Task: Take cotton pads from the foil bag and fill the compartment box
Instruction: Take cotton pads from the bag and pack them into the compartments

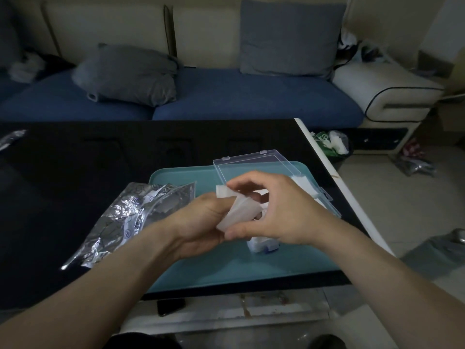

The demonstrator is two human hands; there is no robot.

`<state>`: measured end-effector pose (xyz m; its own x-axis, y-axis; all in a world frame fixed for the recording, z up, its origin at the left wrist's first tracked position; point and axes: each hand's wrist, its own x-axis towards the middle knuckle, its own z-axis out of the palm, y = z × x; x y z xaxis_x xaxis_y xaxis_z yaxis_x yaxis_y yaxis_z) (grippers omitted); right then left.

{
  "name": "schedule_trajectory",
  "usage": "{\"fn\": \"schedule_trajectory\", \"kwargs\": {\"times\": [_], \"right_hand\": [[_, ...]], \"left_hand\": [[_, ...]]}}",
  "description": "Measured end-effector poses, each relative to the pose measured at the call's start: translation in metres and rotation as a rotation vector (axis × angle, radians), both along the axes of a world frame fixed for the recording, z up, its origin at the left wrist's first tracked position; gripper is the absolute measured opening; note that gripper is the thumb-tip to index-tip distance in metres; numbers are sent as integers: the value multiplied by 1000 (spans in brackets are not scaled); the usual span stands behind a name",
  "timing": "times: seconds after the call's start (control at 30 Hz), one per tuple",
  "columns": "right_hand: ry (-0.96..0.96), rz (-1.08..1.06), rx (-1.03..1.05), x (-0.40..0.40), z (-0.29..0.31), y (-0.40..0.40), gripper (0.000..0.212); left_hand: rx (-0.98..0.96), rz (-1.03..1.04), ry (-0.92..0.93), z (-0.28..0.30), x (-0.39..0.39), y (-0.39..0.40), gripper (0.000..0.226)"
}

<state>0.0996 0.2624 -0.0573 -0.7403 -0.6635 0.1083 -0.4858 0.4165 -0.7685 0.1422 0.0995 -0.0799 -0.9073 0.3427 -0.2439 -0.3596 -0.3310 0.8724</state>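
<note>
Both hands meet above the teal tray [191, 177], sharing one small stack of white cotton pads [237, 210]. The left hand [201, 222] curls its fingers round the stack's lower left end; the right hand [274, 210] pinches the upper edge between fingertips above and thumb below, apparently peeling off or squaring a few pads. Neither grip is spread. The stack's long axis runs from lower left to upper right, tilted, clear of the tray.

The compartment box [324, 197], clear plastic, lies directly beneath and just beyond the hands, largely hidden by them; its lid [251, 162] stands open toward the far side. White pads already show in its far right compartment [300, 181] and at its near end [259, 244]; which cells are unfilled cannot be told.

The foil bag [125, 217] lies crumpled to the left, half on the tray and half on the dark surface [75, 159], just beside the left wrist.

Judgement: the box lies below and slightly right of the stack, so the right hand is nearer for placing.
</note>
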Motion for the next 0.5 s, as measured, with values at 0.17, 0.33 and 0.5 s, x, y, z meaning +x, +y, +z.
{"fn": "schedule_trajectory", "kwargs": {"times": [0.17, 0.33, 0.5], "right_hand": [[-40, -105, -146, -10, -2, 4, 28], [-90, -104, -130, -15, -2, 9, 16], [0, -93, -48, -15, -2, 6, 44]], "left_hand": [[16, 31, 6, 2, -2, 4, 39], [52, -154, 36, 5, -1, 2, 66], [-158, -185, 28, 2, 6, 6, 25]]}}
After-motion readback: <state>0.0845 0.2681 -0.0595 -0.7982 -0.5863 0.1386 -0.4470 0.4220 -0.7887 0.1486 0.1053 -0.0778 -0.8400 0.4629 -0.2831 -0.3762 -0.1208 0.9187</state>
